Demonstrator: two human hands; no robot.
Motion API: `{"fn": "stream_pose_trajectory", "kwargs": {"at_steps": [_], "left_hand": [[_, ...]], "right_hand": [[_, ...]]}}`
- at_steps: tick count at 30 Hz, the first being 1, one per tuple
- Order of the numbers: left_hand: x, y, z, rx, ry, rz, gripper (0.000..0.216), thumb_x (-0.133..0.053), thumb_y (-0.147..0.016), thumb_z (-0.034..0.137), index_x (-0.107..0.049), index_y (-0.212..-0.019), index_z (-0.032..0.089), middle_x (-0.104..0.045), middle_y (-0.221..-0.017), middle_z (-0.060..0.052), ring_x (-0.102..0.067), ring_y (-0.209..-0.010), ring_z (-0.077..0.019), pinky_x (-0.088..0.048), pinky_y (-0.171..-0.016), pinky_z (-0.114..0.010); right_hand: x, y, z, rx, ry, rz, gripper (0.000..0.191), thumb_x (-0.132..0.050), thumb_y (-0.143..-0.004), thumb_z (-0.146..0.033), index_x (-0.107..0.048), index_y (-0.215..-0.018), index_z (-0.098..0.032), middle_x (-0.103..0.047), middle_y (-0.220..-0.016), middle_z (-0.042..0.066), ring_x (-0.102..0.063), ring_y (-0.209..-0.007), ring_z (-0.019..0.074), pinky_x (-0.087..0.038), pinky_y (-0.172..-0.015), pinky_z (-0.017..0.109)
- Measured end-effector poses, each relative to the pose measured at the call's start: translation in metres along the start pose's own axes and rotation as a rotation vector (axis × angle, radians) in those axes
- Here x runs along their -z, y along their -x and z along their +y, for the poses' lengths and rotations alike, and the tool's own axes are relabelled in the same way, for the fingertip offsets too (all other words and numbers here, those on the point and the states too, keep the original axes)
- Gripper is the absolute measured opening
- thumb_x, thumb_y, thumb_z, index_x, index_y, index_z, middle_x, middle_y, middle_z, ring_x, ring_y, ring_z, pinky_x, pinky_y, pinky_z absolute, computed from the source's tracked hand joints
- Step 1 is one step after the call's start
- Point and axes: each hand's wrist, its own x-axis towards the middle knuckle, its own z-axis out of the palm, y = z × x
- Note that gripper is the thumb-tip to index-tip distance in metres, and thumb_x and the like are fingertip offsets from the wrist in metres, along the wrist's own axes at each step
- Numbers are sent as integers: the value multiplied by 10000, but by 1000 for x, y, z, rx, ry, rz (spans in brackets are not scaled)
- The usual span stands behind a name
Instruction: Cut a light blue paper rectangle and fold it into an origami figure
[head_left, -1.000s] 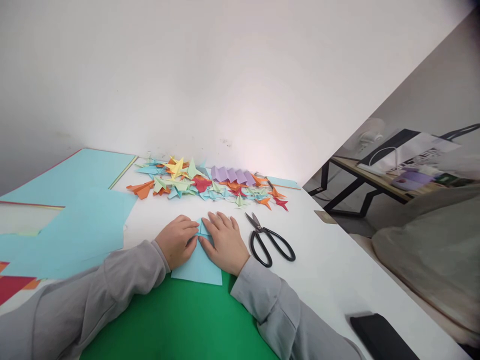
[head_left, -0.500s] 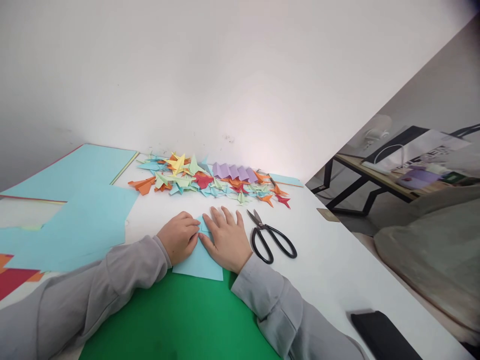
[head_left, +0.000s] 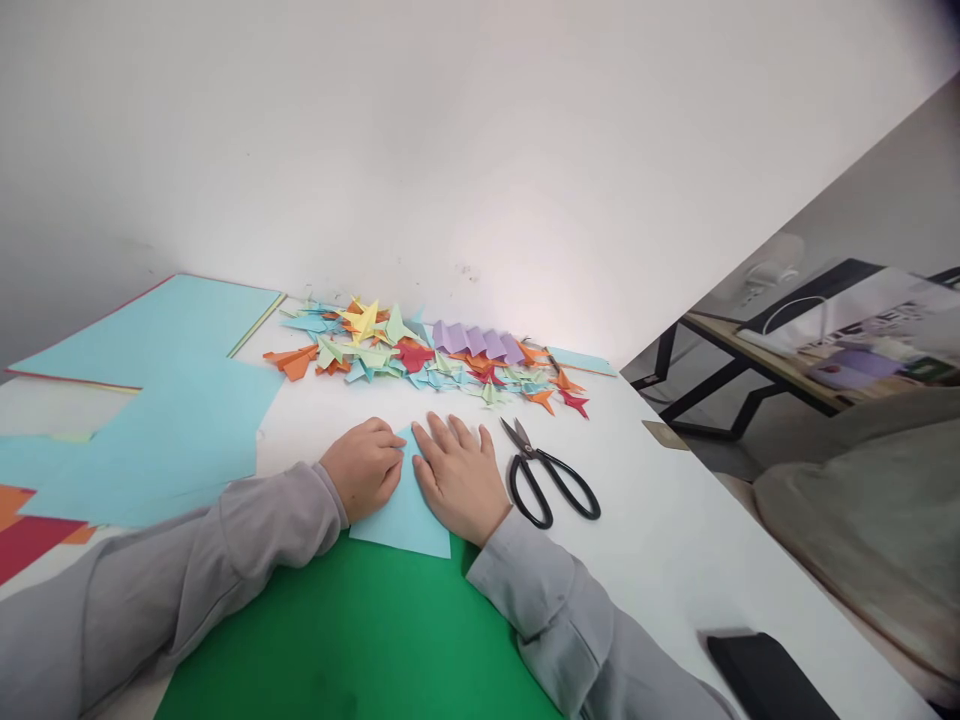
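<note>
A light blue paper sheet [head_left: 405, 515] lies partly folded on the white table, overlapping a green sheet [head_left: 360, 640]. My left hand [head_left: 364, 465] is curled, its fingertips pressing the paper's left fold. My right hand [head_left: 459, 473] lies flat with fingers stretched out on the paper's right side. Both wrists are in grey sleeves. Black scissors [head_left: 551, 487] lie closed just right of my right hand.
A heap of coloured folded paper figures [head_left: 427, 360] lies along the wall behind. Large light blue sheets [head_left: 161, 420] cover the table's left, with red and orange paper [head_left: 30, 530] under them. A black flat object [head_left: 761, 675] sits near the right front edge.
The hands have parted slightly over the blue paper and the right hand's fingers have flattened. The view has tilted a little.
</note>
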Motion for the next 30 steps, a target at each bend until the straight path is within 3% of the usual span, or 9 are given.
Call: {"fn": "stream_pose_trajectory", "kwargs": {"at_steps": [30], "left_hand": [[1, -1, 1, -38, -37, -5, 213, -490, -767, 86, -695, -711, 100, -698, -770, -97, -558, -772, -203, -526, -729, -332]], "right_hand": [[0, -1, 0, -12, -9, -28, 475, -212, -916, -402, -343, -1352, -266, -339, -1427, 36, -281, -1277, 304, -185, -1001, 566]]}}
